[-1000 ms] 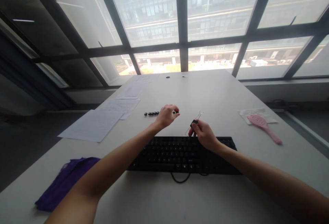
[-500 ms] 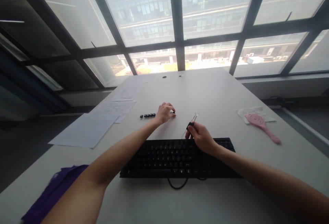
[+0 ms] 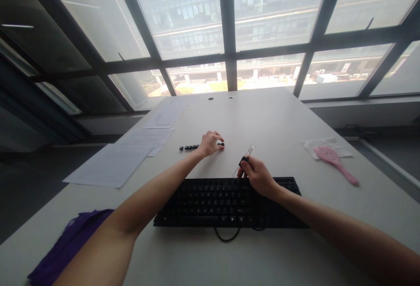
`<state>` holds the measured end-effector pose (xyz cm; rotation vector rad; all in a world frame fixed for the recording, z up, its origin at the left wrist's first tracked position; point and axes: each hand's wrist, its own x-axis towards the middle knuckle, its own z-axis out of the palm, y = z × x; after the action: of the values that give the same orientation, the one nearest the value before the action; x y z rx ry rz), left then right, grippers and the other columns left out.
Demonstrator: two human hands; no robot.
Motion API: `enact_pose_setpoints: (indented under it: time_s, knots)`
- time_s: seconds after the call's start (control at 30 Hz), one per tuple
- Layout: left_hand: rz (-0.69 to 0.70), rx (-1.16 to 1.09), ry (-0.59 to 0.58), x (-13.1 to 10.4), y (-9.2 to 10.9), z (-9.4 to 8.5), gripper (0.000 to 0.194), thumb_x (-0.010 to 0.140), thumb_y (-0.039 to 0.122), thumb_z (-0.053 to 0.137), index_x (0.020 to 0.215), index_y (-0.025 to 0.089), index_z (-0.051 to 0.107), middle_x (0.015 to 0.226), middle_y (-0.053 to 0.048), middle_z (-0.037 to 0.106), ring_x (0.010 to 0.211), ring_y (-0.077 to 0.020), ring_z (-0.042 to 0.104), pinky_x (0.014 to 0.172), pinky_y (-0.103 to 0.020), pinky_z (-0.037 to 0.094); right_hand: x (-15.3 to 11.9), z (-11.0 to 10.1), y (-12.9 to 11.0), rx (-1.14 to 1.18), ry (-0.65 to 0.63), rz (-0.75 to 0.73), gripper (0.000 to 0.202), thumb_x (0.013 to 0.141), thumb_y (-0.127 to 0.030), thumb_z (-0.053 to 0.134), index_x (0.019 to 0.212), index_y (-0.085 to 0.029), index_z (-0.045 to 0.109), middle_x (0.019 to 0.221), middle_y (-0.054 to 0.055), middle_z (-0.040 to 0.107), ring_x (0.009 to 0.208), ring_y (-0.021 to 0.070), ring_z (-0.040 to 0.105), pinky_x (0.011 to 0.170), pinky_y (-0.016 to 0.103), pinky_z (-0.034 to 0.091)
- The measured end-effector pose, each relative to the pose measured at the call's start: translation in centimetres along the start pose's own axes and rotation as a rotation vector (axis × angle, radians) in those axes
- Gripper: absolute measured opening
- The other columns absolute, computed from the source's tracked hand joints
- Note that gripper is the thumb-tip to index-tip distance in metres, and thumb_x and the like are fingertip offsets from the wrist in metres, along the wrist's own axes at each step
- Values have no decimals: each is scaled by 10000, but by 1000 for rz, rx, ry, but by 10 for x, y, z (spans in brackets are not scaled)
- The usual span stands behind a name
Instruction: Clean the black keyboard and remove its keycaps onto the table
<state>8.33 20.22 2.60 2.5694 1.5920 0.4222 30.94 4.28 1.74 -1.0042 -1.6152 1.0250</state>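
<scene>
My left hand (image 3: 210,144) is at the right end of a row of small black keycaps (image 3: 189,148) on the white table. Its thumb and index finger are curled around a black keycap (image 3: 222,144), with another keycap just beside it, and the hand covers the middle of the row. My right hand (image 3: 256,172) is closed on a wire keycap puller (image 3: 243,160) with a black grip, its wire prongs pointing up and away. That hand hovers over the back edge of a black keyboard (image 3: 210,203), whose right part is partly hidden by my arm.
Several paper sheets (image 3: 108,163) lie along the left side, with a purple cloth (image 3: 72,242) nearer me. To the right, a pink hairbrush (image 3: 331,155) rests partly on a white tissue (image 3: 308,146). A cable (image 3: 226,239) loops out at the keyboard's front. Windows (image 3: 262,15) rise behind the table.
The left fingers have shifted very slightly, and the two keycaps at the row's right end show more clearly. My right hand keeps the puller in nearly the same place.
</scene>
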Motion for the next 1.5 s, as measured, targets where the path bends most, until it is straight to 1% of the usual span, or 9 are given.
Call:
enact_pose_setpoints:
  time_s: [0.17, 0.3, 0.4, 0.57, 0.83, 1.07, 1.3, 1.5]
  knots:
    - [-30, 28, -43, -3, -9, -9, 292, 744, 352, 809, 1023, 276, 764, 1219, -60, 659, 1190, -334, 488, 996, -484, 379, -1, 0, 1, 0, -6, 3, 338, 1015, -406, 455, 782, -200, 585, 709, 25, 702, 624, 148, 598, 635, 277, 455]
    - [-42, 44, -65, -3, -14, -12, 222, 756, 352, 788, 967, 282, 774, 1222, -59, 654, 1192, -328, 478, 984, -474, 374, 0, 0, 1, -8, -14, 10, 361, 1014, -429, 453, 771, -199, 588, 715, 34, 702, 610, 148, 588, 610, 276, 450]
    - [-44, 42, -74, -2, -13, -11, 160, 761, 346, 783, 907, 282, 783, 1221, -57, 652, 1191, -324, 475, 984, -476, 370, 0, 0, 1, 9, -15, 16, 348, 1013, -430, 456, 784, -199, 582, 716, 31, 701, 610, 149, 592, 610, 278, 452]
    - [-39, 33, -76, 0, -12, -10, 120, 763, 348, 792, 863, 282, 791, 1211, -59, 652, 1191, -327, 478, 988, -488, 372, -1, 0, -1, 5, -10, 14, 349, 1011, -427, 460, 777, -199, 584, 714, 33, 699, 613, 150, 592, 611, 279, 450]
    - [-34, 30, -75, 0, -14, -9, 134, 760, 353, 797, 882, 297, 797, 1207, -52, 653, 1194, -326, 487, 998, -492, 378, 0, -1, -2, -3, -14, 2, 343, 1010, -419, 464, 779, -198, 589, 713, 29, 704, 629, 150, 606, 634, 276, 454]
    - [-24, 32, -62, 0, -13, -10, 187, 754, 346, 808, 930, 285, 788, 1205, -55, 656, 1189, -326, 485, 988, -489, 379, 0, -1, -3, -9, -13, -2, 341, 1006, -421, 472, 775, -200, 591, 715, 29, 704, 622, 150, 600, 652, 286, 459]
    - [-20, 19, -52, 1, -16, -8, 106, 763, 337, 806, 849, 278, 786, 1193, -53, 659, 1188, -323, 485, 989, -487, 372, -1, -1, -1, -11, -13, -10, 346, 1011, -408, 466, 767, -198, 594, 715, 27, 693, 635, 150, 595, 650, 284, 452]
    - [-24, 22, -70, 2, -15, -8, 127, 755, 357, 816, 859, 289, 792, 1196, -50, 656, 1194, -321, 480, 1002, -469, 371, -1, 0, -2, 2, -15, -1, 327, 1013, -388, 463, 779, -197, 589, 721, 25, 696, 638, 148, 599, 656, 284, 453]
